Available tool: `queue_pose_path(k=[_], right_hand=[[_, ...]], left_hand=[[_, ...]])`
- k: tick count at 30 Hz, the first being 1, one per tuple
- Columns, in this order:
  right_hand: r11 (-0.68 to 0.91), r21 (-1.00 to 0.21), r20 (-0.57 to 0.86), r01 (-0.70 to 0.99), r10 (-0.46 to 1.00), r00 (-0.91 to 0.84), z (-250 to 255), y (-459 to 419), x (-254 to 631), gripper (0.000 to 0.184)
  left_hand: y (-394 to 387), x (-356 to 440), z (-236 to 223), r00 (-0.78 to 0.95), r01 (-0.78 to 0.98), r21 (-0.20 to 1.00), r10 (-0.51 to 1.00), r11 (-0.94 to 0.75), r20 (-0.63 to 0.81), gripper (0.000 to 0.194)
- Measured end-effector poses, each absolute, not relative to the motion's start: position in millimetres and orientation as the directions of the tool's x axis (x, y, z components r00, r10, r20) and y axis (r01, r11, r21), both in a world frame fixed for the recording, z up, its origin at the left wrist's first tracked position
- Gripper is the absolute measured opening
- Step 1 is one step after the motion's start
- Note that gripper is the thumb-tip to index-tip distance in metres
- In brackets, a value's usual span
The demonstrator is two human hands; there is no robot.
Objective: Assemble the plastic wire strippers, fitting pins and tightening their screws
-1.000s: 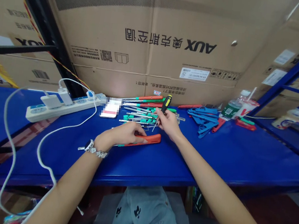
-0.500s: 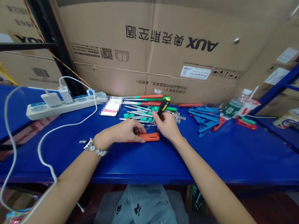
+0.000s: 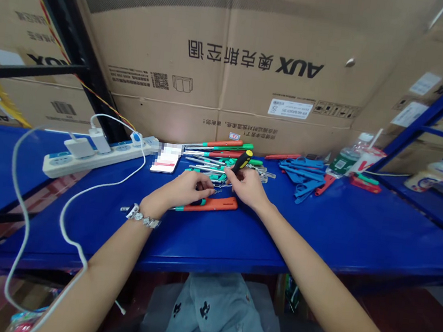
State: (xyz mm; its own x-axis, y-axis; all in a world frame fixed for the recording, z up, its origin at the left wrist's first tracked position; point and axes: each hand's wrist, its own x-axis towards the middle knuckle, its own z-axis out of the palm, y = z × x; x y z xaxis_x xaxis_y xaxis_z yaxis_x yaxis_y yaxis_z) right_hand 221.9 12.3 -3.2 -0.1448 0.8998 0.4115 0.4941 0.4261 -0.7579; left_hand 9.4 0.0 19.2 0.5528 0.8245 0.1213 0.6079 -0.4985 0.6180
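My right hand (image 3: pixel 251 187) is closed round a screwdriver (image 3: pixel 242 160) with a black and yellow handle, its butt tilted up and away. Facing it, my left hand (image 3: pixel 188 188) has thumb and fingers drawn together near small thin metal pieces (image 3: pixel 218 189); what it pinches is too small to make out. Just below the left fingers, an orange-handled tool (image 3: pixel 220 204) with a green collar and metal shaft lies on the blue table, partly hidden by the hand. Behind both hands is a pile of green plastic and metal rod parts (image 3: pixel 213 169).
A phone (image 3: pixel 166 158) and a white power strip (image 3: pixel 85 157) with cables are at the left. Orange and green handled tools (image 3: pixel 224 144) lie at the back. Blue plastic pieces (image 3: pixel 303 177), a bottle (image 3: pixel 345 161) and a cup (image 3: pixel 370 156) stand right, before a large cardboard box (image 3: pixel 248 83).
My left hand has come off the orange handle and lifted slightly away toward the small metal pieces. The orange-handled tool now lies free. My right hand stays on the screwdriver almost unmoved.
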Motion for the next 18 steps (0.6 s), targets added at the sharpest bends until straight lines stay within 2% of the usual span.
queue_pose_path(k=[3,6,11,18], right_hand=[[0.424,-0.792,0.415,0.439,0.902,-0.122,-1,11,221,0.045],[0.413,-0.858,0.404,0.306,0.910,-0.095,1,10,219,0.047],[0.404,-0.900,0.398,0.163,0.915,-0.068,3,8,215,0.054],[0.407,-0.908,0.405,0.101,0.913,-0.041,8,6,213,0.058]], left_hand=[[2,10,17,0.538,0.604,0.618,0.829,-0.504,0.150,0.014],[4,11,14,0.509,0.603,0.615,0.839,-0.508,0.194,0.012],[3,18,13,0.469,0.617,0.581,0.841,-0.531,0.269,0.021],[-2,26,12,0.500,0.551,0.660,0.835,-0.511,0.230,0.027]])
